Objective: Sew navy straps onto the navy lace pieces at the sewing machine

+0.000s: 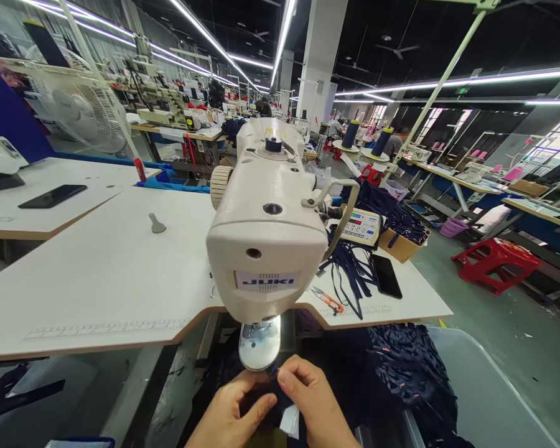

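Both hands are just below the shiny metal plate (260, 345) at the front of a cream JUKI sewing machine (268, 249). My right hand (315, 401) is closed, thumb and forefinger pinching a bit of dark navy fabric (280, 395). To its left, my left hand (238, 407) is curled round the same fabric, thumb pointing right, its fingertips partly hidden under the plate. A white label-like piece (289, 421) hangs between the hands. More dark fabric lies below and behind them; its shape is hard to make out.
The white tabletop (98, 267) carries a metal piece (157, 224) on the left. Right of the machine are orange thread snips (327, 301), navy strips (352, 267), a phone (386, 275) and a control panel (361, 226). A translucent bin (485, 379) stands lower right beside heaped navy pieces (406, 367).
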The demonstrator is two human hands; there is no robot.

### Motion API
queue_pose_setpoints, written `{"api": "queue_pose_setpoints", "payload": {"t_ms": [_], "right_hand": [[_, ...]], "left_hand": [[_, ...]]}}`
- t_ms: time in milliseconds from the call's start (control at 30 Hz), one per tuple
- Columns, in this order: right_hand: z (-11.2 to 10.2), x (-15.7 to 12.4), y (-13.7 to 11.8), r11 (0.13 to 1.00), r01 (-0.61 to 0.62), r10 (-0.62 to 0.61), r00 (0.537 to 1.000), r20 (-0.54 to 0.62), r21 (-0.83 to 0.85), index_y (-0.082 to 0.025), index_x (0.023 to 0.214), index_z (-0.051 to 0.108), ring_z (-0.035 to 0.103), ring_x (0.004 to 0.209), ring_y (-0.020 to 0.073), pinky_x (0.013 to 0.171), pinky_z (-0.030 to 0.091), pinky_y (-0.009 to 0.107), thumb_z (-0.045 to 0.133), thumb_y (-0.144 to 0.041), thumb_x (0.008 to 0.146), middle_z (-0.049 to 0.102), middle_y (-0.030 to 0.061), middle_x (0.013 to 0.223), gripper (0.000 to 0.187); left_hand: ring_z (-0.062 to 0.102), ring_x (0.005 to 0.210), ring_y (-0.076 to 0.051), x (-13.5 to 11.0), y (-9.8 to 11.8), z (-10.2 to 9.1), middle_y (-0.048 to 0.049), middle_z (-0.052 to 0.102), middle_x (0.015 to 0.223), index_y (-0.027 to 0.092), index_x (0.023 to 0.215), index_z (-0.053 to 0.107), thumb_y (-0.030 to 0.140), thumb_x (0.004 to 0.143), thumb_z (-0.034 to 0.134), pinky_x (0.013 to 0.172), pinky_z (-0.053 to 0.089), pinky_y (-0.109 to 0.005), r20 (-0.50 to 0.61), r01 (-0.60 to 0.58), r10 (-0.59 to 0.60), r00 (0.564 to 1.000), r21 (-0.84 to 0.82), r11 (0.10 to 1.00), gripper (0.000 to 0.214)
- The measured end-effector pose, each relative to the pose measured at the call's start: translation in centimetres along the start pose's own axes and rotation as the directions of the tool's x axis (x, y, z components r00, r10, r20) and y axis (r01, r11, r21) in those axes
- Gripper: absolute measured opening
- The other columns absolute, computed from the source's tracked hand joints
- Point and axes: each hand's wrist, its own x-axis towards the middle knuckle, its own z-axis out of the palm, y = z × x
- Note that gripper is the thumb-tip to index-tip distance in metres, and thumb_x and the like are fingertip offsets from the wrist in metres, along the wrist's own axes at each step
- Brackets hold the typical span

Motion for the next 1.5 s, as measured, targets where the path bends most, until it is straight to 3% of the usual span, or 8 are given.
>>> {"api": "queue_pose_setpoints", "payload": {"t_ms": [167,300,433,500,800,933,1233,1500], "right_hand": [[-0.4,-0.3,-0.2,0.928,0.183,-0.169,0.983,0.072,-0.323,-0.017,0.071,0.06,0.046,0.069,0.0131,0.064,0.038,0.023,0.05,-0.052,0.091,0.049,0.0008,0.074,0.042],[-0.3,-0.4,-1.0,0.96,0.17,-0.11,0.96,0.259,-0.223,-0.018,0.082,0.063,0.051,0.08,0.0158,0.077,0.042,0.027,0.04,-0.059,0.093,0.055,0.0033,0.084,0.048],[0.2,-0.4,-0.6,0.998,-0.001,-0.008,0.991,0.135,0.071,-0.02,0.091,0.066,0.054,0.075,0.0145,0.072,0.043,0.024,0.07,-0.057,0.074,0.059,0.0004,0.08,0.042],[0.3,-0.4,-0.1,0.998,-0.021,0.016,0.997,0.07,0.063,-0.019,0.086,0.068,0.053,0.069,0.0131,0.066,0.042,0.022,0.075,-0.051,0.071,0.06,-0.0003,0.075,0.036],[0.1,-0.5,0.9,0.96,0.172,-0.19,0.98,-0.062,-0.221,-0.02,0.083,0.071,0.062,0.067,0.0165,0.062,0.049,0.024,0.064,-0.053,0.082,0.069,0.0033,0.074,0.034],[0.1,-0.6,0.9,0.885,0.3,-0.332,0.943,-0.031,-0.357,-0.024,0.086,0.072,0.066,0.07,0.015,0.065,0.05,0.021,0.059,-0.041,0.089,0.07,0.0012,0.077,0.021],[0.3,-0.7,0.3,0.843,0.432,-0.463,0.886,-0.024,-0.322,-0.026,0.088,0.072,0.064,0.077,0.0153,0.069,0.052,0.022,0.057,-0.034,0.092,0.067,0.0021,0.083,0.018],[0.4,-0.6,0.1,0.877,0.461,-0.469,0.883,-0.03,-0.135,-0.027,0.082,0.071,0.065,0.074,0.015,0.069,0.054,0.024,0.074,-0.029,0.079,0.068,0.0003,0.079,0.005]], "left_hand": [[0.069,0.077,-0.014,-0.4,0.5,-0.4,0.0014,0.073,0.085,0.024,0.086,0.069,0.04,0.084,0.06,0.072,0.054,-0.018,-0.055,0.02,-0.018,0.998,0.054,0.998,0.019],[0.067,0.071,-0.011,-0.5,2.1,-1.0,0.0038,0.071,0.079,0.025,0.084,0.068,0.039,0.088,0.053,0.066,0.051,-0.014,0.063,-0.023,0.014,0.998,0.138,0.99,0.02],[0.063,0.065,-0.01,-0.5,3.0,-1.0,0.0029,0.069,0.071,0.021,0.077,0.066,0.038,0.091,0.048,0.062,0.05,-0.014,0.102,-0.021,0.001,0.995,0.196,0.98,0.028],[0.062,0.063,-0.01,-0.5,3.0,-0.9,0.0027,0.067,0.068,0.02,0.075,0.065,0.038,0.091,0.048,0.059,0.05,-0.015,0.073,-0.001,-0.016,0.997,0.231,0.973,0.03],[0.067,0.077,-0.011,-0.9,2.1,-0.5,0.0002,0.069,0.086,0.026,0.098,0.065,0.034,0.089,0.054,0.071,0.052,-0.015,-0.056,-0.125,0.147,0.988,0.287,0.95,0.016],[0.064,0.067,-0.009,-0.9,1.9,-0.2,0.0019,0.065,0.075,0.024,0.086,0.065,0.035,0.091,0.05,0.063,0.05,-0.014,-0.03,-0.116,0.127,0.991,0.252,0.961,0.019],[0.062,0.059,-0.008,-0.8,2.9,-0.7,0.0042,0.065,0.069,0.024,0.083,0.065,0.034,0.09,0.051,0.055,0.048,-0.013,-0.074,-0.11,0.149,0.986,0.386,0.916,0.019],[0.056,0.055,-0.011,-0.7,3.8,-0.7,0.0019,0.056,0.063,0.021,0.083,0.061,0.024,0.095,0.039,0.052,0.044,-0.021,-0.069,-0.345,0.563,0.824,0.728,0.593,0.025]]}}
